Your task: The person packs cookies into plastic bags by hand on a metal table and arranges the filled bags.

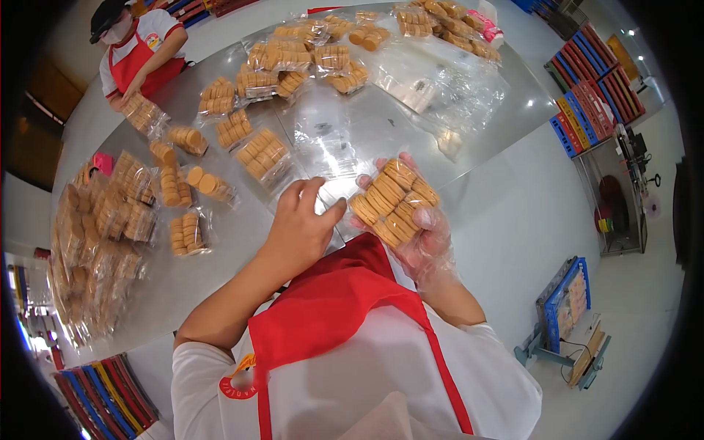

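Note:
My right hand (425,246), in a clear plastic glove, holds a block of round tan biscuits (392,202) stacked in rows. The biscuits lie across the palm with the thumb over one side. Bare, my left hand (304,227) is just left of them over the metal table, its fingers apart and bent, with nothing seen in it. A clear plastic bag (321,121) lies flat on the table beyond my hands. Left of that bag rests a packed bag of biscuits (264,155).
Many packed biscuit bags (103,242) are heaped at the left, more (308,55) at the far side. Loose clear bags (440,84) spread at the back right. A co-worker (143,55) at the far left touches a packed bag. Stacked crates (598,84) stand right.

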Motion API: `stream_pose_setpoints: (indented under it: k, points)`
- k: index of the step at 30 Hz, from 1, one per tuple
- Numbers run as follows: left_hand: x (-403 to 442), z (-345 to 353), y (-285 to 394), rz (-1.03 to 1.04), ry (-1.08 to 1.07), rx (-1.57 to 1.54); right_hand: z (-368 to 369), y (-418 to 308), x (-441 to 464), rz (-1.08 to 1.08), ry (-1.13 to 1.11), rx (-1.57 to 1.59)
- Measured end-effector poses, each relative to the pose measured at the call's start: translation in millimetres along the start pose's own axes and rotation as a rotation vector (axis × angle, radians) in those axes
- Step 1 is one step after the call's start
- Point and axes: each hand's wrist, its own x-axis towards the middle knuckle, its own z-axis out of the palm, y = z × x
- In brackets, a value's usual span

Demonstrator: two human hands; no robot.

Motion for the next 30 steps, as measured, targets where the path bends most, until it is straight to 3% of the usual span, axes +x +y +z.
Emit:
stream_pose_setpoints:
  k: [3,12,15,21,26,30]
  points:
    - [4.9,11.5,-2.6,0.122,-0.098,0.168,1.7,-2.1,-0.6,-0.037,-0.024,-0.005]
    - [6.9,21.2,6.0,0.263,-0.217,0.058,0.1,-7.2,-2.9,-0.096,-0.06,0.01]
    - [5.2,19.7,3.3,0.253,-0.365,0.234,-1.1,-9.2,-5.5,-0.102,-0.047,0.019]
    - [8.0,6.7,10.2,0.074,-0.422,0.561,-4.6,-10.5,-10.0,-0.129,-0.005,-0.002]
    - [31.7,-30.0,-3.8,0.087,-0.528,0.448,-11.1,-8.7,-7.3,-0.087,0.001,-0.092]
    - [61.9,-54.6,-15.0,-0.004,-0.659,0.248,5.9,8.7,7.4,-0.242,0.001,-0.197]
